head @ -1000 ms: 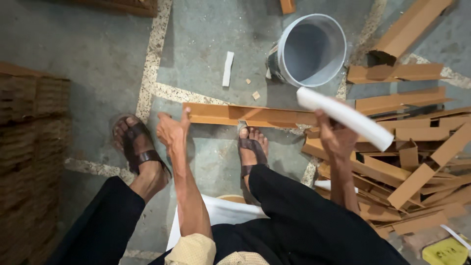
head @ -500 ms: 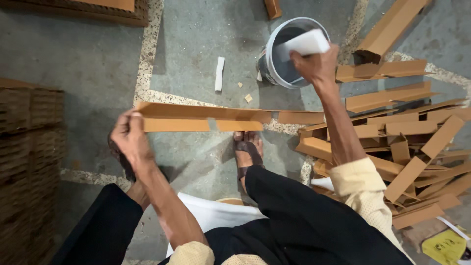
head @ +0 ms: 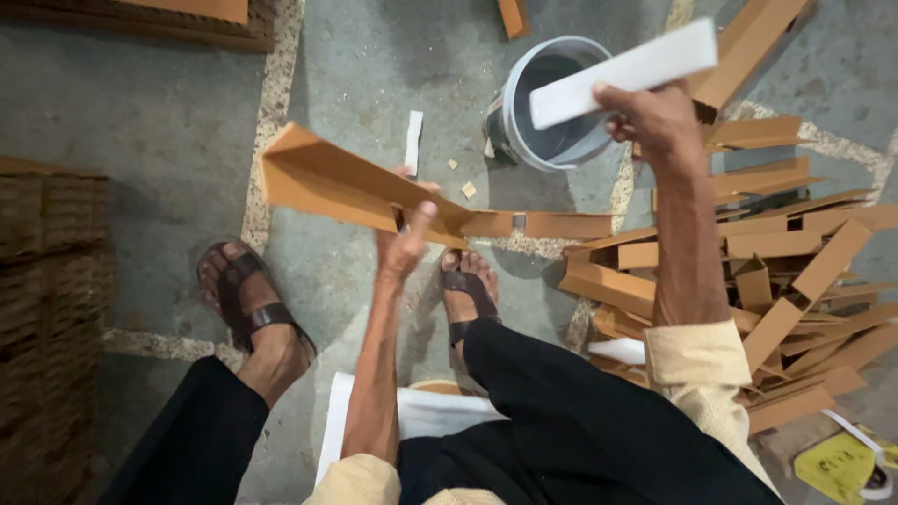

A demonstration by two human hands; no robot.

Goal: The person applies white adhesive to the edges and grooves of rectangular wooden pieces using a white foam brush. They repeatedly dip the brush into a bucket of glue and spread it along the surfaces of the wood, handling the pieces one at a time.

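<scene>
My left hand (head: 404,245) grips a long folded brown cardboard strip (head: 346,187) near its right end, holding it tilted up above the floor in front of my feet. My right hand (head: 655,117) is raised at the upper right and holds a flat white strip (head: 622,73) over the rim of a grey bucket (head: 538,89). A pile of similar brown cardboard strips (head: 748,271) lies on the floor to my right.
Both feet in brown sandals (head: 253,304) rest on the concrete floor. Stacked brown board (head: 47,309) fills the left edge. A small white scrap (head: 412,142) lies beyond the strip, white cloth (head: 421,411) under my seat, and a yellow bag (head: 842,463) at the lower right.
My left hand has lifted the brown strip off the floor and swung toward the middle. My right hand with the white strip has moved from inside the bucket up and to the right.
</scene>
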